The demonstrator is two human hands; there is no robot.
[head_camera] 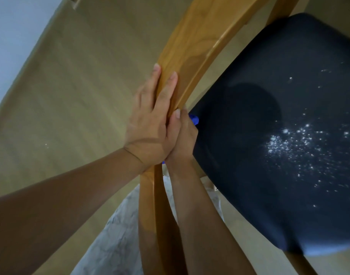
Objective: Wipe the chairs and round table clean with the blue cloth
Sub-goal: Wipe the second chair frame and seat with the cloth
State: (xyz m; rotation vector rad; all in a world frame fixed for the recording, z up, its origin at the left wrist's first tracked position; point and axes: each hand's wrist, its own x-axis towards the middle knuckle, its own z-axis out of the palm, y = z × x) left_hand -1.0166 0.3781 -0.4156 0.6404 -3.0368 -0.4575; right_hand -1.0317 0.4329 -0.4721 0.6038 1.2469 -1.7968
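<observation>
Here, left grip (150, 124) flat on chair rail (190, 46), right grip (183, 139) around blue cloth (194, 119).

The left hand (148, 126) is laid flat on the backrest (190, 46), which is placed left of the seat (279, 96). The right hand (183, 137) is set just right of the left one, between backrest and seat, with the cloth (194, 119) held in it. Specks (289, 143) are scattered on the right part of the seat. The floor (71, 96) is seen beneath.

I saw a room in a home: a wooden chair (190, 46), its dark padded seat (289, 92) right of my grip, pale wood floor (71, 96) left of it.
</observation>
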